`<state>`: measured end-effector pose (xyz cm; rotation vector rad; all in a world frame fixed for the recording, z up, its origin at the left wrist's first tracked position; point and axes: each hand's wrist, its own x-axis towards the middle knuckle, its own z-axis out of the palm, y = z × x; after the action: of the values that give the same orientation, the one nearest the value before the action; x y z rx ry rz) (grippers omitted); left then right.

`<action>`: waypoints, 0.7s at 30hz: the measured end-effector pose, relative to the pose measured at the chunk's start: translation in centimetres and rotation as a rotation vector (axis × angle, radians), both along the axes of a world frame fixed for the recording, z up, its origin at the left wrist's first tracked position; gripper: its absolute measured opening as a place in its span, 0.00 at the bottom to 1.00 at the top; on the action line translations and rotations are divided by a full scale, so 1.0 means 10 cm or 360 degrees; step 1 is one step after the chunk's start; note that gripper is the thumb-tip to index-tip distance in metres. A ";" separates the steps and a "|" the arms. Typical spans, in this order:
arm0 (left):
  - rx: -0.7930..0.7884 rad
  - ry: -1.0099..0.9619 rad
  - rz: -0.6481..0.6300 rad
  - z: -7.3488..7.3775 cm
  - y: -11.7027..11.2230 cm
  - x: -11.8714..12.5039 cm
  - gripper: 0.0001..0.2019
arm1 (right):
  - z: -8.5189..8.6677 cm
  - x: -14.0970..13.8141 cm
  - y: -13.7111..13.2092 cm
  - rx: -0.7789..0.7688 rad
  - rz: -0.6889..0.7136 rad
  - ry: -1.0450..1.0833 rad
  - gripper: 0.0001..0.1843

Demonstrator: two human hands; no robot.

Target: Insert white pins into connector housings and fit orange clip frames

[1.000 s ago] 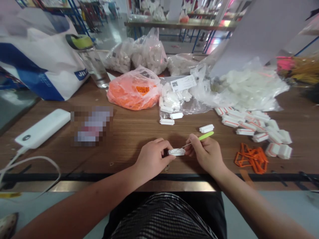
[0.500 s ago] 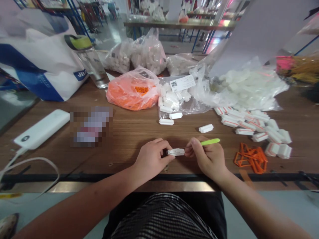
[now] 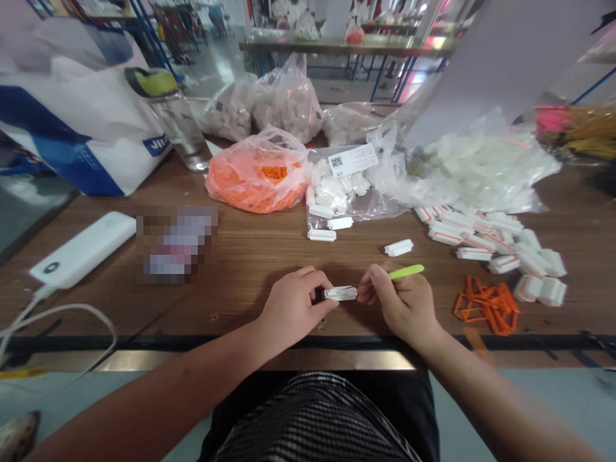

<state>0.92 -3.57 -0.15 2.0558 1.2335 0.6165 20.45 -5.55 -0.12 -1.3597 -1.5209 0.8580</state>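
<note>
Wooden workbench (image 3: pixel 250 256): left hand (image 3: pixel 291 307) pinches a white plastic piece (image 3: pixel 340 293) lying sideways; right hand (image 3: pixel 402 301) grips a green-handled pick (image 3: pixel 405 272) at its right end.

My arms bare to elbow, no sleeves, no rings, no watch. Black-and-white checked cloth (image 3: pixel 308 423) over my lap.

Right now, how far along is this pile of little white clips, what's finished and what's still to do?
Looks done: a heap of white pieces with orange inserts lies to the right. In hand: the left hand pinches one white piece while the right hand works at it with a green-handled pick. Left: plain white pieces spilling from a clear bag, loose orange frames and a full orange bag. Much seems to remain.
</note>
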 end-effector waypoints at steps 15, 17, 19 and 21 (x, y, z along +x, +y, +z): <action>-0.0025 -0.0027 -0.0012 0.02 0.00 0.00 0.03 | 0.01 0.02 -0.01 0.0072 0.0136 -0.0206 0.22; -0.0027 -0.0018 -0.0004 0.01 0.00 0.00 0.03 | 0.01 0.01 0.00 0.0008 0.0056 -0.0046 0.23; -0.0028 -0.0009 0.0006 0.00 0.01 0.00 0.04 | 0.01 0.00 0.01 -0.0080 -0.0004 0.0132 0.24; -0.0030 -0.0007 0.0007 -0.01 0.01 0.00 0.04 | 0.01 0.00 0.03 -0.0149 -0.0019 0.0245 0.24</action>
<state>0.87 -3.50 -0.22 2.0357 1.2374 0.6094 20.44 -5.30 0.01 -1.3358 -1.3679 1.0134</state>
